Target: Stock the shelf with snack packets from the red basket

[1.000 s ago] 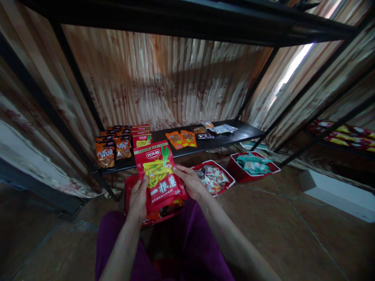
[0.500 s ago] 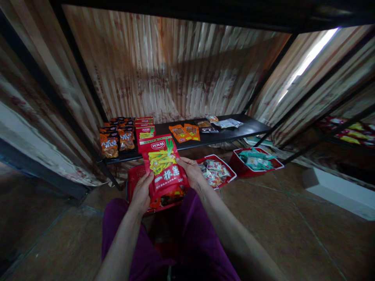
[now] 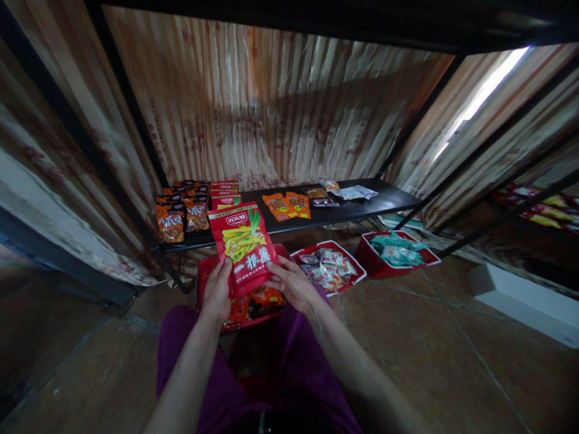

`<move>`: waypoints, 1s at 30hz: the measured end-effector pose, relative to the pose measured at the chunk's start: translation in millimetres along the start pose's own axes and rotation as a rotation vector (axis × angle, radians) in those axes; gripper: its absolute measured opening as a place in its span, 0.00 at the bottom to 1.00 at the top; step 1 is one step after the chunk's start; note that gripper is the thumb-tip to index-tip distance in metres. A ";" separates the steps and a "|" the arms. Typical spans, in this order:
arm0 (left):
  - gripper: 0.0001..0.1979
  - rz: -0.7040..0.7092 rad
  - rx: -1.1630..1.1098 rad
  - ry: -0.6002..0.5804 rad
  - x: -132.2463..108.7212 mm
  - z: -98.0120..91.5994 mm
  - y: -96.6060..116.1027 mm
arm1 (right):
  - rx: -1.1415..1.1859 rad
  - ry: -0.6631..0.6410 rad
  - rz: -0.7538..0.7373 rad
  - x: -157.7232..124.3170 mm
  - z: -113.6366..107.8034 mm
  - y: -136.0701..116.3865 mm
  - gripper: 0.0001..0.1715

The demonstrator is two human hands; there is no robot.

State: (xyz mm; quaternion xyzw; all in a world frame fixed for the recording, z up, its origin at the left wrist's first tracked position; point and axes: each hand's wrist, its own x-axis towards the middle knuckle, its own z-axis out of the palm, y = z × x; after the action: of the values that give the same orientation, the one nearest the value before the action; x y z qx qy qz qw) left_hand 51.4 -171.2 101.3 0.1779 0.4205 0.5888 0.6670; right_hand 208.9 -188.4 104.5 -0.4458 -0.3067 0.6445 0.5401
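Observation:
A red snack bag point(image 3: 244, 247) with yellow sticks and a green stalk printed on it is held up in front of the shelf, above a red basket. My left hand point(image 3: 218, 290) grips its lower left edge. On the lower right edge, my right hand point(image 3: 292, 282) is closed with thumb and fingers. Orange packets point(image 3: 266, 296) lie in the red basket point(image 3: 204, 274) below. Behind the bag's top, similar red bags point(image 3: 225, 191) stand in a row on the black shelf point(image 3: 375, 210).
Black-and-orange bags point(image 3: 170, 224) stand at the shelf's left end. Two orange packets point(image 3: 286, 207) and a white packet point(image 3: 355, 192) lie farther right. On the floor are a basket of white packets point(image 3: 329, 267), a basket of green packets point(image 3: 398, 248) and a white box point(image 3: 527, 304).
The red bag has tilted and moved slightly left. My right hand has slid down to the bag's lower right edge, its fingers now lower.

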 end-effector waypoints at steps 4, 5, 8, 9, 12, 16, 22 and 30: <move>0.09 0.012 -0.003 -0.011 3.5 2.8 -1.5 | 0.024 -0.028 0.021 -5.4 2.2 -2.6 0.21; 0.10 0.013 0.000 -0.019 3.7 4.0 -1.3 | 0.030 -0.025 0.023 -6.4 2.5 -3.9 0.21; 0.11 0.004 0.017 -0.035 3.2 7.9 0.9 | 0.012 0.002 0.007 -7.5 1.7 -6.5 0.22; 0.11 -0.007 0.023 -0.034 3.1 9.0 1.8 | 0.000 0.012 0.001 -7.3 0.9 -6.7 0.22; 0.11 -0.038 0.056 0.000 4.1 10.7 3.1 | -0.014 0.018 -0.006 -5.8 -1.5 -5.5 0.22; 0.11 -0.037 0.096 0.008 8.6 10.5 1.5 | 0.017 0.028 -0.005 -3.6 -2.3 -2.8 0.25; 0.08 -0.039 0.096 0.014 12.0 13.7 2.8 | -0.002 0.011 -0.006 -3.4 -1.5 -3.3 0.29; 0.10 -0.031 0.066 0.009 14.1 17.6 4.5 | 0.023 0.014 -0.011 -3.9 1.4 -8.3 0.27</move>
State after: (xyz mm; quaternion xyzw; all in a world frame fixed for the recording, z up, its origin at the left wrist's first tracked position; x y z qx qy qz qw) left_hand 61.5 -152.4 110.0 0.1906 0.4452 0.5652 0.6678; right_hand 211.2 -190.1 113.3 -0.4423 -0.2981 0.6418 0.5510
